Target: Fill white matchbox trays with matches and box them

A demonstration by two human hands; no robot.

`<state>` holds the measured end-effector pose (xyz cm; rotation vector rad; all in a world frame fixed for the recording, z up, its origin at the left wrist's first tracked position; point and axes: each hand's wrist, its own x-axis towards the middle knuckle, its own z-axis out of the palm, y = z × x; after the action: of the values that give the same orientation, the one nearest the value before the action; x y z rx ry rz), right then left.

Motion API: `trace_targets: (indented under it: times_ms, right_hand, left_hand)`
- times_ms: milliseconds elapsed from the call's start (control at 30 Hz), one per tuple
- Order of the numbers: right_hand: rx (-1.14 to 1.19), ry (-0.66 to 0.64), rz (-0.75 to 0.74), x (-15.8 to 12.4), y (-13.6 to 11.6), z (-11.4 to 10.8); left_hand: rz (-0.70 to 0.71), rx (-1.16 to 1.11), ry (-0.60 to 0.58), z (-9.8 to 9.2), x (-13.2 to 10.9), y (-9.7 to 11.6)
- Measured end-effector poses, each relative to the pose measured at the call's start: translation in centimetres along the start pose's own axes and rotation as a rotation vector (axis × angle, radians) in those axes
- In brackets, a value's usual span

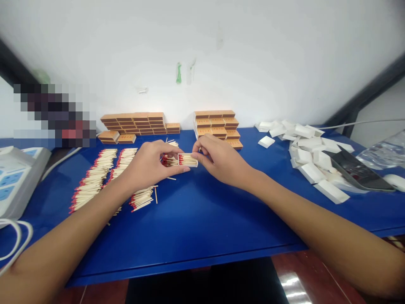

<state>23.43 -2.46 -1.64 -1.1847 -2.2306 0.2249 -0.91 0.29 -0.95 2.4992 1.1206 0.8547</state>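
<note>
Left hand point(155, 162) and right hand point(218, 157) pinched a tray point(193, 165) with their fingers point(181, 170), apparently packing matches point(186, 160); next seemed to call for levelling.

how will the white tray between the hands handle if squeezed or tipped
The tray is probably light and might bend if squeezed, since its walls look thin. Being open-topped, it would likely spill its matches if tipped.

We hold: matches point(95, 169), bare wood, matt; trays point(311, 174), smooth matt card; matchboxes point(141, 122), printed card; table point(205, 223), smooth, glossy; phone point(357, 169), shiny-faced; wrapping point(386, 150), crinkled clear plastic; floor point(294, 287), polished.
</note>
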Motion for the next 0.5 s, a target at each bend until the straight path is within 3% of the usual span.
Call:
trace_targets:
  times_ms: [333,500]
  right_hand:
    - [0.195,0.005,0.116,0.24,0.94,0.53]
    - [0.209,0.156,0.118,0.38,0.56,0.58]
  left_hand:
    - [0.030,-0.016,-0.014,-0.09,-0.01,0.21]
    - [-0.035,0.063,0.059,-0.75,0.35,-0.33]
